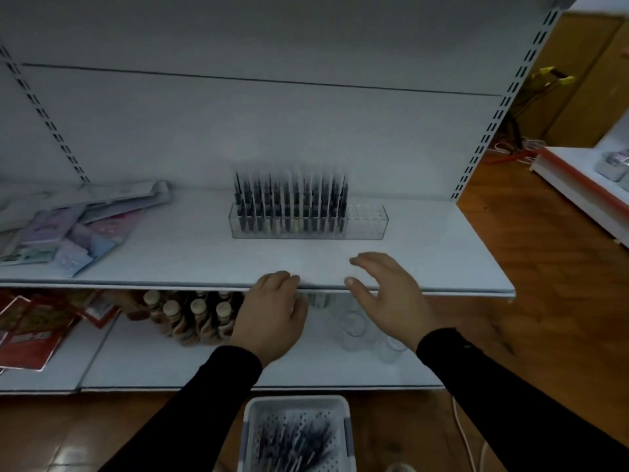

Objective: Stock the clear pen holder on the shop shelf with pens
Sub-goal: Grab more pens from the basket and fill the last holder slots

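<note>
— What is seen at the left of the white shop shelf (425, 267)?
— Flat stationery packets (78, 229) are heaped there; below, red packets (34, 332) and capped bottles (194, 318) are kept on the lower shelf (170, 366).

— And at the centre?
— The clear pen holder (308, 221) is stood toward the back of the shelf, its left and middle rows filled with dark pens (289, 202), its right end left unfilled. The left hand (272, 315) is held at the shelf's front edge, fingers loosely curled, nothing gripped.

— To the right?
— The right hand (388, 291) is spread over the edge, fingers relaxed and empty. A white perforated basket (296, 434) of loose pens is set on the wooden floor (544, 318) beneath.
</note>
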